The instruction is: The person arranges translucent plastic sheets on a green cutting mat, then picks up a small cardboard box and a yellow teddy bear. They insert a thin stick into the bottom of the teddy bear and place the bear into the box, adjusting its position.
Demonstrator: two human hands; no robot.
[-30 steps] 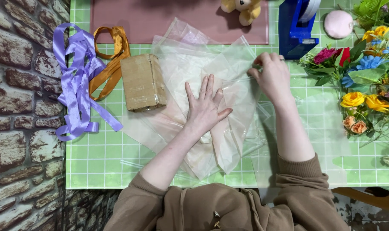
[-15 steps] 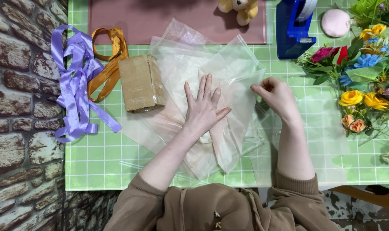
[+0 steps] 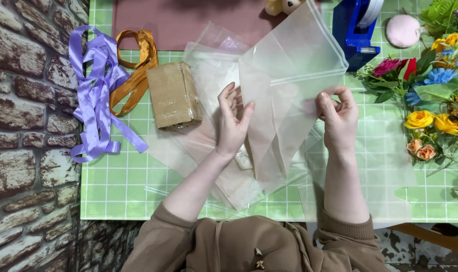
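1. I see my right hand (image 3: 340, 118) pinching the right edge of a translucent sheet (image 3: 284, 85), thumb and forefinger pressed together on the film, the other fingers curled behind it.
2. My left hand (image 3: 232, 123) is spread, fingers straight, with the thumb and fingertips resting against the sheet's left edge. I cannot tell whether it clamps the film or only steadies it.
3. The sheet is lifted off the green gridded mat (image 3: 138, 191) and stands between the two hands. Its upper corner reaches far and right toward the blue tape dispenser (image 3: 357, 30); its lower end tapers to a point near me, just above the stack of clear sheets (image 3: 224, 171) lying flat on the mat.
4. Governing relation: the sheet's long axis runs from far-right down to near-centre, tilted. The pinch sits on the right side about midway along that axis; the left hand stands opposite at much the same height. Both hands are equally close to the sheet.
5. Surroundings: a brown paper-wrapped block (image 3: 173, 95) lies just left of the left hand, apart from it. Purple ribbon (image 3: 95, 100) and orange ribbon (image 3: 136, 70) lie further left. A cluster of flowers (image 3: 430, 100) occupies the right edge, well apart from the right hand.
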